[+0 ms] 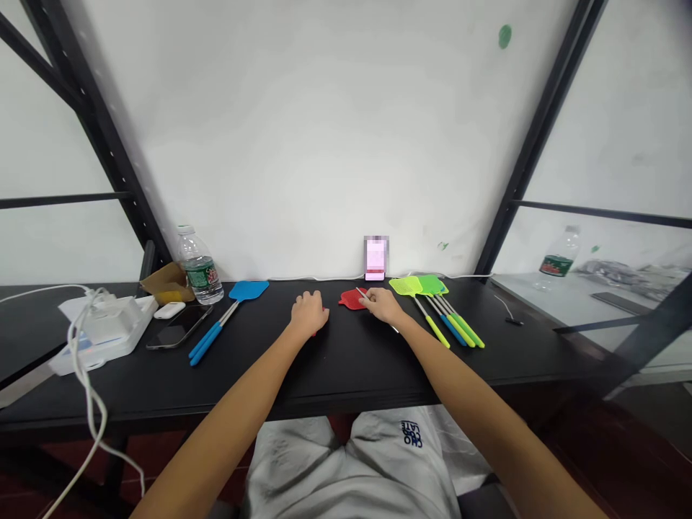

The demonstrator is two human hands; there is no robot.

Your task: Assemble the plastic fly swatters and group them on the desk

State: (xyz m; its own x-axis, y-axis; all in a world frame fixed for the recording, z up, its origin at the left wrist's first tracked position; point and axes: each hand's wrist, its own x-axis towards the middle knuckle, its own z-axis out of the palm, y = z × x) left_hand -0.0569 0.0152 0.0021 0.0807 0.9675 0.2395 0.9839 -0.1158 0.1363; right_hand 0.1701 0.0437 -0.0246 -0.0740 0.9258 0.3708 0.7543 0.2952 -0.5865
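My left hand (309, 312) rests low over the black table, closed around a red piece (315, 332) that is mostly hidden; only small red bits show beside the fingers. My right hand (381, 305) pinches a thin metal rod (395, 329), whose two ends stick out past the fingers. A red fly swatter head (352, 299) lies flat just left of the right hand. Whether the rod joins the red head cannot be made out.
Blue fly swatters (249, 290) lie at left, near a phone (180, 326), a water bottle (200, 267) and a power strip (116, 335) with white cables. Yellow and green fly swatters (435, 284) lie at right. A lit phone (375, 258) leans on the wall.
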